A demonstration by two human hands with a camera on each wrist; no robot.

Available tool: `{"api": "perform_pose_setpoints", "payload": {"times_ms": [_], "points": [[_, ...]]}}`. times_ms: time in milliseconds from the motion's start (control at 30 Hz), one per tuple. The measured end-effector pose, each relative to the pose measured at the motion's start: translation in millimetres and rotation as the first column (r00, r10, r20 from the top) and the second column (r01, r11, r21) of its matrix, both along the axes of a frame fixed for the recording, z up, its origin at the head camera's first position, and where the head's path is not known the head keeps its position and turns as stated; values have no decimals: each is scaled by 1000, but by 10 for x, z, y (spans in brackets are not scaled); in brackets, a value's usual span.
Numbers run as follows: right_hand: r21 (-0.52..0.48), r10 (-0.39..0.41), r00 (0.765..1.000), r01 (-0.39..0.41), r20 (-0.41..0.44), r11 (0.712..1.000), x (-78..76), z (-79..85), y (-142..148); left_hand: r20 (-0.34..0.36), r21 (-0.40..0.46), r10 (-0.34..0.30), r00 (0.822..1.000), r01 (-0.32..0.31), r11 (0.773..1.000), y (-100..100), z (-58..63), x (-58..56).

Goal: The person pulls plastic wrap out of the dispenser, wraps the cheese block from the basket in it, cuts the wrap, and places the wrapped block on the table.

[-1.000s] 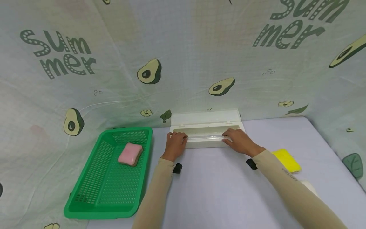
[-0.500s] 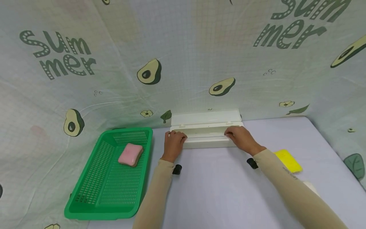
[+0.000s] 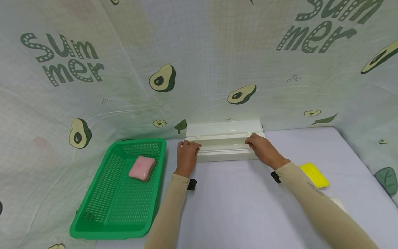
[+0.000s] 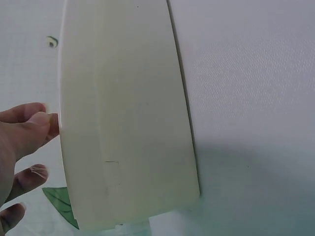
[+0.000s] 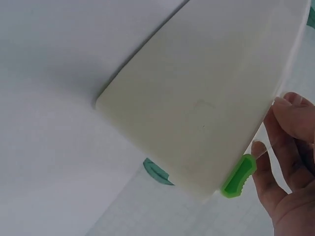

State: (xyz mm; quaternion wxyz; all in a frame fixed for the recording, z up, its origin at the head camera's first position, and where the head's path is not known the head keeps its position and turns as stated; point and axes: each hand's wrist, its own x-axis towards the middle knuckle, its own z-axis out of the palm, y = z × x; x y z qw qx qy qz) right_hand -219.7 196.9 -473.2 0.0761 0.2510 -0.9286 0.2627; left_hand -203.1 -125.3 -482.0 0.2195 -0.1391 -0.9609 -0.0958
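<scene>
A long white plastic-wrap dispenser box (image 3: 227, 156) stands at the back of the table with its lid (image 3: 224, 128) raised against the backdrop. Over its left end, my left hand (image 3: 187, 157) pinches at the front rim with thumb and forefinger. My right hand (image 3: 262, 150) pinches at the right end of the box. In the right wrist view, clear plastic wrap (image 5: 266, 148) shows faintly by the right fingers, near a bright green slide cutter (image 5: 238, 177) on the rim. From the left wrist view, the left thumb and forefinger (image 4: 37, 123) meet just behind the box edge.
A green plastic basket (image 3: 152, 214) with a pink sponge (image 3: 142, 167) in it stands at the left. To the right lie a yellow sponge (image 3: 314, 175) and a white item (image 3: 339, 203) partly hidden by the right sleeve. A printed fabric backdrop (image 3: 202, 69) rises behind the table.
Both hands have moved slightly back and apart over the box, still pinching. The shiny clear band between them along the front rim no longer shows. Box, basket and sponges stay in place.
</scene>
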Motion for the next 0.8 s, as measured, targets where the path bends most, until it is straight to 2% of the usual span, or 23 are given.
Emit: {"api": "perform_pose_setpoints", "payload": {"times_ms": [200, 333, 600, 800], "points": [[114, -36, 987, 54, -157, 992, 17, 5, 22, -98, 23, 16, 995, -13, 1000, -18, 7, 17], [133, -53, 971, 86, -234, 987, 57, 26, 35, -128, 14, 37, 991, -36, 999, -49, 6, 35], [103, -14, 968, 41, -249, 994, 92, 87, 66, -134, 61, 43, 990, -35, 997, -118, 23, 78], [149, -19, 953, 67, -304, 987, 138, 192, 99, -168, 104, 44, 985, -27, 994, -154, 70, 107]]}}
